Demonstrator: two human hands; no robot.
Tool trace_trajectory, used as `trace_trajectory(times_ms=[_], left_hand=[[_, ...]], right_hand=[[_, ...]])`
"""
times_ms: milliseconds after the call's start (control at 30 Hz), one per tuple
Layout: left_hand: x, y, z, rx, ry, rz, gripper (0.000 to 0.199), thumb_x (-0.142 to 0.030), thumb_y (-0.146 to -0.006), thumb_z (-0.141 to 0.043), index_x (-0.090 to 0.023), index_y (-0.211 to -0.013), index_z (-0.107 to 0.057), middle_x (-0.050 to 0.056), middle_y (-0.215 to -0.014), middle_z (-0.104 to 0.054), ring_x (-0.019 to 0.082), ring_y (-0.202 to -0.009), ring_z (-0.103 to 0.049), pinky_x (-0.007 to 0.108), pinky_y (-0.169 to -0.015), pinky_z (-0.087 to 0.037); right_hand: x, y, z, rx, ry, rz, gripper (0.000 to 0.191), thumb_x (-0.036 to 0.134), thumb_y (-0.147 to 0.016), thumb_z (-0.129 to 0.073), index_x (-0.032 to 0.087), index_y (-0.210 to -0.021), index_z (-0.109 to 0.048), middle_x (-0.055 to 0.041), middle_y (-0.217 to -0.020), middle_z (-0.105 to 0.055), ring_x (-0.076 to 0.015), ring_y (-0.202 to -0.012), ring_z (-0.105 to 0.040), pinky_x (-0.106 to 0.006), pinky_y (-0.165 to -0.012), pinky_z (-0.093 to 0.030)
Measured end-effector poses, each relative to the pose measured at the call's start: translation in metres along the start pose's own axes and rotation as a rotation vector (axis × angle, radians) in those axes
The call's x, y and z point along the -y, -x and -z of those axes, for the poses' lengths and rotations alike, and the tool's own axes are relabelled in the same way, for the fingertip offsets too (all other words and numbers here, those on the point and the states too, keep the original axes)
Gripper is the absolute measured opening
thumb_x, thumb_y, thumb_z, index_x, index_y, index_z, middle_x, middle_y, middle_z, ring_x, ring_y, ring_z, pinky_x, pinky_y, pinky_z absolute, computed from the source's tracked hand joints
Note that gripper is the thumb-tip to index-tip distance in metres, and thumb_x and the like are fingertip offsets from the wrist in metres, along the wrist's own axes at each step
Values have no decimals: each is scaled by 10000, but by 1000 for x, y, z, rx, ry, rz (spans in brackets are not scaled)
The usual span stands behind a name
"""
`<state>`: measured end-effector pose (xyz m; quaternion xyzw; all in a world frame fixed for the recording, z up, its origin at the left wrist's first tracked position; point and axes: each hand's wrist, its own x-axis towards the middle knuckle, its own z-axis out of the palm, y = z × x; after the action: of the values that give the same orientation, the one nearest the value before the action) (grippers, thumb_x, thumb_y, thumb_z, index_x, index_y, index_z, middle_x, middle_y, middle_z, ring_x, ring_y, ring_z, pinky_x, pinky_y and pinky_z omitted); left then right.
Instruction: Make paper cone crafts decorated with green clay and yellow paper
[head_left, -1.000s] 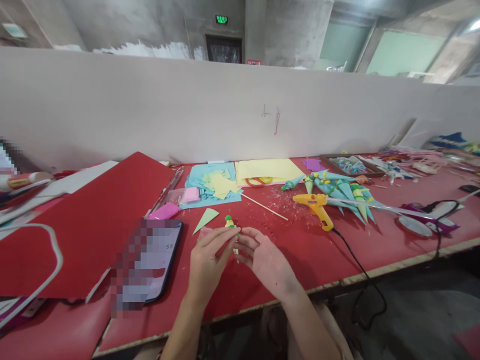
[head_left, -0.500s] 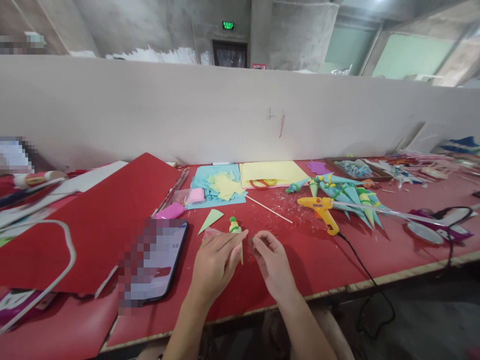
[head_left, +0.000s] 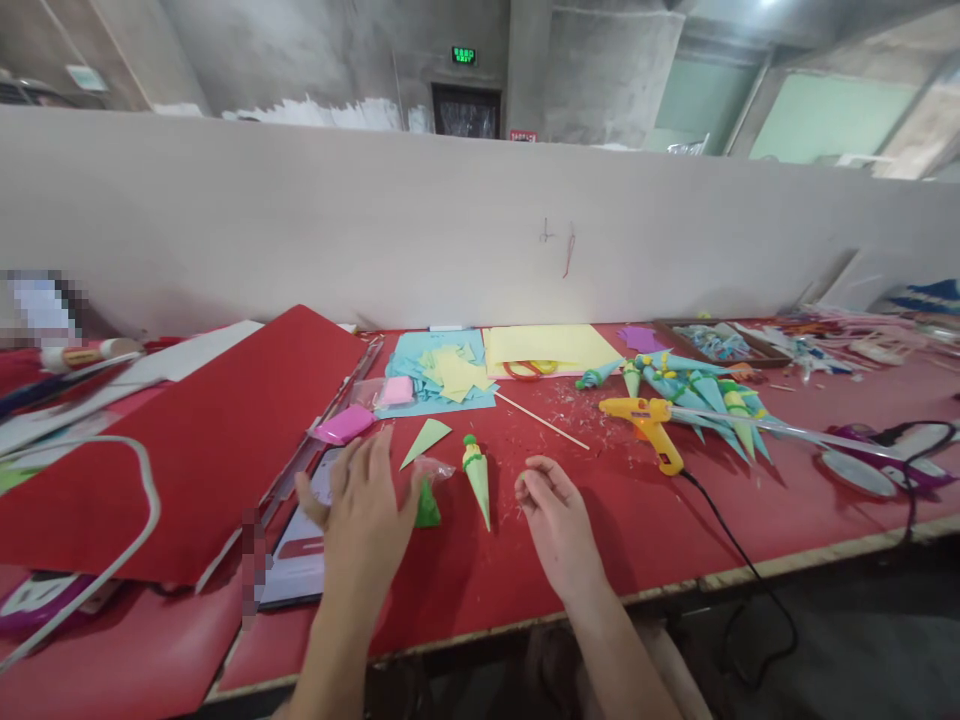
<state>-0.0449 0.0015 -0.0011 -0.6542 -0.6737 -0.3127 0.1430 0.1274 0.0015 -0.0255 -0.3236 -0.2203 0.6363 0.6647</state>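
Observation:
My left hand [head_left: 367, 515] is open, fingers spread, above the right side of a phone [head_left: 296, 560] lying on the red table. My right hand [head_left: 559, 525] is closed in a pinch near the table; whatever its fingertips hold is too small to make out. Between the hands lies a pale green paper cone [head_left: 478, 485] with a yellow and green top, its tip towards me. A green lump in a clear bag [head_left: 427, 505] sits just right of my left hand. Behind it lies a light green paper triangle [head_left: 426, 440].
A yellow glue gun [head_left: 641, 420] lies to the right, its black cord running over the table's front edge. Behind it are several finished cones [head_left: 697, 385]. Paper scraps [head_left: 450, 370], a thin stick [head_left: 544, 420] and a pink packet [head_left: 345, 425] lie further back. A large red board [head_left: 247, 430] covers the left.
My left hand has moved left and opened, from beside the cone to over the phone, uncovering the cone and green bag. My right hand stays pinched in nearly the same place.

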Motion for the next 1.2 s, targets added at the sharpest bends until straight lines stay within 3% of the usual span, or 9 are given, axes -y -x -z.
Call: trace_trajectory(times_ms=[67,167,333,500,633,767,900,1067,1200], left_hand=[[-11,-3,-1,48,-5,-56,412,-366,-864,-344,-137,-1181,-472,140,-1120,-584,284,-1103,-468,484,-965,-252],[-25,-2,-7,138,14,-84,431,-420,-867,-337,-133,-1149,-491,114,-1017,-625,252,-941,-556,366,-804,-410],[-38,4,-16,9,-154,-88,608,-543,-800,-399,-44,-1129,-508,144,-864,-611,274,-799,-552,337,-662,-428],[-46,0,-13,-8,-199,-163,525,-503,-790,-436,-98,-1105,-547,130,-867,-595,268,-801,-543,342,-679,-414],[-55,1,-8,166,-143,-89,384,-455,-828,-406,-170,-1009,-590,87,-814,-646,227,-744,-604,297,-629,-419],[-58,3,-7,366,-236,43,455,-507,-822,-383,-183,-1107,-530,74,-711,-672,232,-591,-632,273,-490,-385],[-52,3,-10,337,-235,79,512,-515,-826,-366,-163,-1189,-448,83,-747,-683,254,-617,-645,281,-474,-395],[-48,4,-18,269,-166,3,534,-480,-821,-409,-125,-1219,-416,140,-973,-656,265,-834,-632,306,-605,-453],[-47,3,-25,332,-112,-14,533,-426,-821,-441,-97,-1238,-398,146,-910,-662,271,-827,-631,315,-617,-456]], right_hand=[[0,0,0,-22,41,-5,234,279,-606,-737,198,-813,-667,29,-658,-623,-82,-649,-541,-197,-640,-408],[0,0,0,-7,103,31,215,297,-629,-721,175,-803,-684,0,-703,-651,-97,-686,-562,-208,-662,-420],[3,0,1,1,30,107,147,307,-658,-701,183,-720,-651,32,-592,-611,-81,-595,-544,-200,-609,-432],[4,1,0,11,115,89,177,292,-638,-715,172,-733,-625,-10,-681,-668,-123,-656,-591,-257,-684,-464],[4,2,0,16,202,118,200,360,-716,-635,163,-751,-634,-14,-647,-653,-129,-628,-579,-270,-674,-463],[4,1,1,-10,228,167,197,364,-742,-606,177,-681,-603,28,-567,-581,-106,-572,-530,-237,-618,-433],[4,1,2,-1,304,171,135,314,-735,-624,181,-715,-613,22,-611,-599,-108,-613,-538,-231,-630,-423],[4,2,0,10,329,168,191,332,-729,-616,168,-812,-666,-25,-716,-659,-141,-696,-582,-266,-686,-447],[3,2,-1,27,266,155,195,357,-736,-604,174,-748,-671,-11,-659,-652,-125,-643,-572,-252,-660,-450]])
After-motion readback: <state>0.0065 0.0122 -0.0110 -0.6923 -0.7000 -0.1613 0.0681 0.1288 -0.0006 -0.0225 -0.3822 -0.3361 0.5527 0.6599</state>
